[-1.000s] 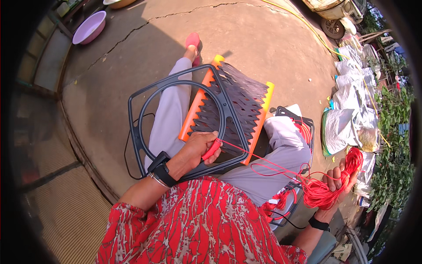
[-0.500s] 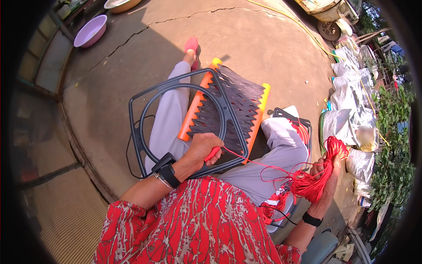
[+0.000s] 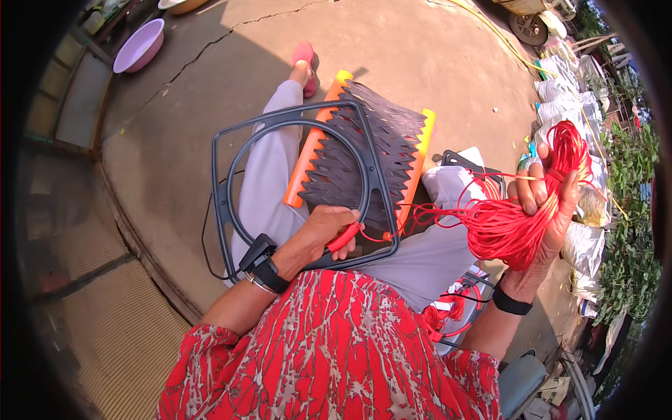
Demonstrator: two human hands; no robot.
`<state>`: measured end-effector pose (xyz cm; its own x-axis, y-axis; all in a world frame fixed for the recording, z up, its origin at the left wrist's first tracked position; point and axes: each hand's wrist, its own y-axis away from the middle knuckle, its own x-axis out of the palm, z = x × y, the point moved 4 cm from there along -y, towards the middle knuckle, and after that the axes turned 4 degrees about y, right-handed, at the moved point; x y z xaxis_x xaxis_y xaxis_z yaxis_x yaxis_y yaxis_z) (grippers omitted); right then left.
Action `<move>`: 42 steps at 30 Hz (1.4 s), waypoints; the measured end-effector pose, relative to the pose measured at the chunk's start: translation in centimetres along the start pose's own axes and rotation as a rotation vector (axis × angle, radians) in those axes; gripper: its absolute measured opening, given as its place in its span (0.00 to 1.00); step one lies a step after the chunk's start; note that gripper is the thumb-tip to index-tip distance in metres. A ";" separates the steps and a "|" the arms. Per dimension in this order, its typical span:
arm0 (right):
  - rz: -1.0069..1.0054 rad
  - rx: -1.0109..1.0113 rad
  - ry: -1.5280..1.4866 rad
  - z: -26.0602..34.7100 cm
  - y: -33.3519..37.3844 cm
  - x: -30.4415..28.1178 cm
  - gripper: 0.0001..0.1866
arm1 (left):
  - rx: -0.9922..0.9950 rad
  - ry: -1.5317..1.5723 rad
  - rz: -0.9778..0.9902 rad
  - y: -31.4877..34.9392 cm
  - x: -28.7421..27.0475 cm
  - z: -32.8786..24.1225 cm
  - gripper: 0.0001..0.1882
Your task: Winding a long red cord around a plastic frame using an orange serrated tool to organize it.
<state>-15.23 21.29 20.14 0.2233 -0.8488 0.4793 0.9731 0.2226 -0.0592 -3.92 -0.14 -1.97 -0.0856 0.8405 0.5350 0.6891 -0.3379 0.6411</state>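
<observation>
My left hand [image 3: 329, 227] is closed on the lower right part of a black frame [image 3: 218, 189] with a round inner ring, where red cord is wound closely round the ring in a short wrapped section [image 3: 343, 239]. Raised to the right, my right hand [image 3: 549, 210] grips a thick loose bundle of red cord [image 3: 514, 227]. A strand runs slack from the wrapping to the bundle. The frame rests over my lap and left leg. Through its ring show part of a rack with orange and yellow bars [image 3: 306, 164] and dark webbing between them.
Beside my right leg, another black frame [image 3: 465, 162] and more red cord [image 3: 441, 313] lie low down. White sacks [image 3: 584, 245] line the right side by green plants [image 3: 623, 231]. A purple basin [image 3: 140, 45] stands far left; a yellow hose [image 3: 490, 31] crosses the concrete floor.
My right hand has moved up and right with the cord bundle, turning it. The strand, fairly taut before, now sags in loops. My left hand keeps its hold, and the frame has shifted slightly.
</observation>
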 end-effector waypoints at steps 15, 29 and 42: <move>0.011 0.508 0.825 -15.6 4.2 -2.9 0.14 | -0.030 -0.002 0.053 1.5 1.8 -0.5 0.12; -0.035 0.586 0.529 -15.1 7.1 -3.5 0.10 | -0.136 -0.116 0.163 3.0 2.4 -0.5 0.10; -0.013 0.552 0.520 -15.9 6.3 -3.8 0.10 | -0.097 -0.131 0.267 2.8 1.5 -0.1 0.16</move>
<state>-9.01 18.30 4.02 0.3428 -0.9394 -0.0059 0.8369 0.3025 0.4563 -2.18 0.16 0.70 0.1871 0.7617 0.6203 0.6021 -0.5879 0.5403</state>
